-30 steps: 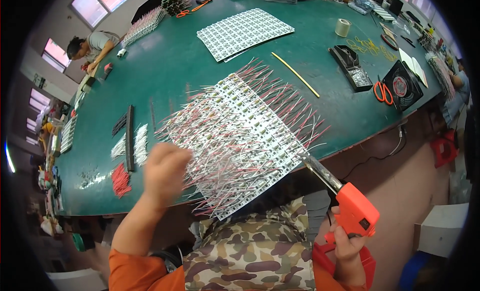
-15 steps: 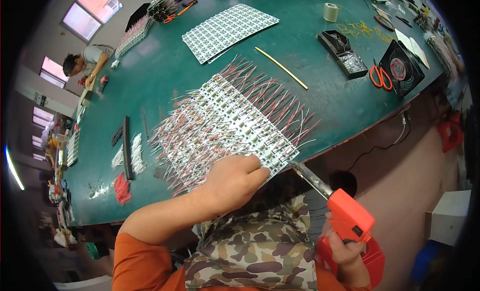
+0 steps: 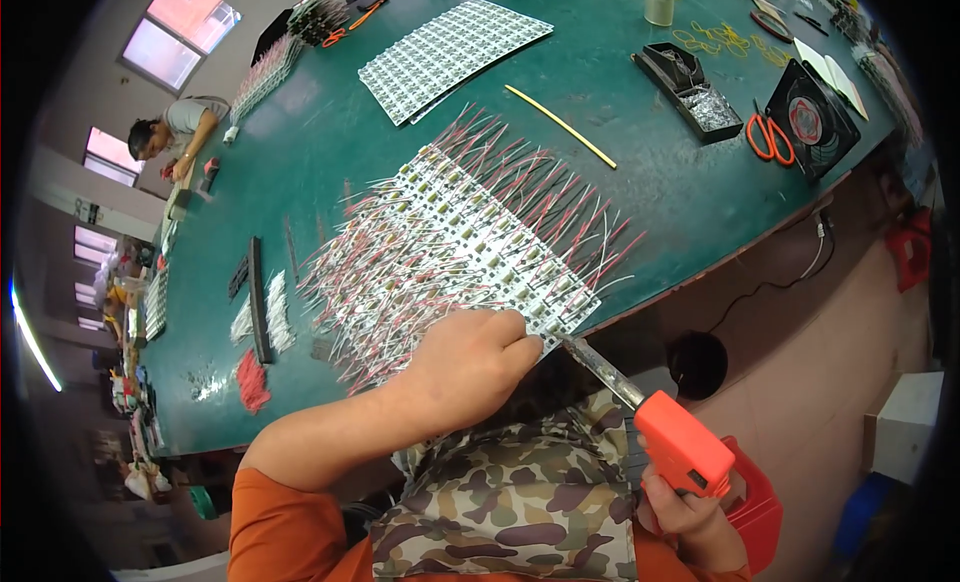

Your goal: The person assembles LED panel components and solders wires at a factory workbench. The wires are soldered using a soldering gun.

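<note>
The board [image 3: 487, 244] lies wired at the table's [image 3: 320, 172] near side. The right hand [image 3: 682, 504] wraps its fingers round the iron [image 3: 684, 440], tip at the board's near right edge. The left hand [image 3: 468, 365], just left, curls its fingers; whether they pinch anything, I cannot tell.

No words or numbers can be read. Marks too small or blurred to make out stand on a few things: at the near right, the red-orange soldering tool [image 3: 683, 444] bears a small dark patch on its body, its detail too fine to tell; farther off on the right, the black fan [image 3: 806, 122] has a round red-and-pale marking at its hub, any lettering in it illegible; just beyond, the open notebook [image 3: 830, 80] shows pale pages on which no writing can be told; at the far left, a small dark sign [image 3: 88, 212] on the wall [image 3: 120, 101] carries pale shapes, blurred past reading
</note>
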`<state>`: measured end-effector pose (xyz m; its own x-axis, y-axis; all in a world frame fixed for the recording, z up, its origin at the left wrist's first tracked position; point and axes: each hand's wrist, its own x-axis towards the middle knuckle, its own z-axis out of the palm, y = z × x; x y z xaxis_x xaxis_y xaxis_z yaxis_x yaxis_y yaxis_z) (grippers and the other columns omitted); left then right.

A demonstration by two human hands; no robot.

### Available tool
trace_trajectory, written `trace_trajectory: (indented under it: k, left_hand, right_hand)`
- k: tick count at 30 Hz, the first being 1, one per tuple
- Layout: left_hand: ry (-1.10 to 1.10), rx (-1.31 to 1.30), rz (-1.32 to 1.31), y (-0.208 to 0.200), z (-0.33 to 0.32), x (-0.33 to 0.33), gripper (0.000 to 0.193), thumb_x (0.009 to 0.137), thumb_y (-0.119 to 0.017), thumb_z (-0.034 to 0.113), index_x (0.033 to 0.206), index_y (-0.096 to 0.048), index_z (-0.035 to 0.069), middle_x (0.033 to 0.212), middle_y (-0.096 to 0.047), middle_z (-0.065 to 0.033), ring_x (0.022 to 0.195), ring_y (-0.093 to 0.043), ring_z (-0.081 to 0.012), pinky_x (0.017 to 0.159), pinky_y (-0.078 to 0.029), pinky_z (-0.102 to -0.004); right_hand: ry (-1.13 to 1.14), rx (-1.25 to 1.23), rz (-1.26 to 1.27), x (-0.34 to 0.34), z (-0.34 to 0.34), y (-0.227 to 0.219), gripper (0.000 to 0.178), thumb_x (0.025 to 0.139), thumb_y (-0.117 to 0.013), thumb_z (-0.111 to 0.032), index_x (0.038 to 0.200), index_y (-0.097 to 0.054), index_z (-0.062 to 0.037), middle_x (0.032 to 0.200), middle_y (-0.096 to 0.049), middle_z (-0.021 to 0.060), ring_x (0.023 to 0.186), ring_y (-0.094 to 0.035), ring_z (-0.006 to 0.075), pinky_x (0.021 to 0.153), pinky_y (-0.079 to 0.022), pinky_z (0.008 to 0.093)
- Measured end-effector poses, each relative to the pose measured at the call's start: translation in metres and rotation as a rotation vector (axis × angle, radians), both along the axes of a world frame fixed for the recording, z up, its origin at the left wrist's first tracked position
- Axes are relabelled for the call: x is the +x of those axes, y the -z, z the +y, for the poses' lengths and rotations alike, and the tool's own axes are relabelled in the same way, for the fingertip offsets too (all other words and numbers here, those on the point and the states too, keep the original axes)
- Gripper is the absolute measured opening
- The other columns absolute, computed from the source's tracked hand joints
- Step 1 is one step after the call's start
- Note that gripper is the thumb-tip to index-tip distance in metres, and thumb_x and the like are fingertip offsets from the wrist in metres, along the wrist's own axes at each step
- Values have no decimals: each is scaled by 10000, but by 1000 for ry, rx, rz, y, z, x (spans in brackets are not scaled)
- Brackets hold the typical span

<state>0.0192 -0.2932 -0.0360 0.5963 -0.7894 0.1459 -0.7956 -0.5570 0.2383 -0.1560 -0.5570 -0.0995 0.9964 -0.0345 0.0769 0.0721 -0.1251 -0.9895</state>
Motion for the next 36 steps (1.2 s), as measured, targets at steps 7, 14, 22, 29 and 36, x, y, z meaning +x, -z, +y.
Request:
trace_trajectory:
  k: [7,14,22,29,36]
  left_hand:
    - [12,-38,9,3,-2,4,77,762,-642,116,770,-595,56,713,-535,-99,660,-596,-312,578,-490,-449]
    - [35,70,92,2,1,9,183,770,-720,89,947,-678,71,833,-617,-77,721,-629,-290,639,-515,-416]
    - [67,44,164,-2,1,16,176,765,-707,77,936,-668,64,801,-594,-94,702,-621,-314,607,-515,-429]
    - [50,47,207,-5,-1,17,108,786,-667,110,806,-587,41,781,-573,-120,738,-626,-346,634,-530,-460]
    - [41,59,218,-6,-2,18,103,793,-660,116,807,-589,42,794,-578,-127,747,-626,-357,645,-526,-469]
  right_hand:
    - [-107,-80,-203,8,-5,8,279,773,-706,-65,1022,-630,36,815,-660,127,613,-644,247,588,-530,325]
    - [-113,-133,-329,8,-3,19,552,784,-720,-54,1251,-472,105,938,-700,180,739,-716,266,687,-584,348]
    - [-139,-137,-300,7,-4,16,564,780,-723,-52,1257,-464,100,1030,-699,219,801,-730,305,704,-587,361]
    - [-140,-132,-271,5,-4,14,553,787,-726,-63,1254,-475,94,1018,-698,205,792,-726,298,704,-587,355]
    - [-151,-150,-288,6,-5,12,552,784,-725,-59,1255,-481,95,1013,-698,204,790,-726,294,707,-588,356]
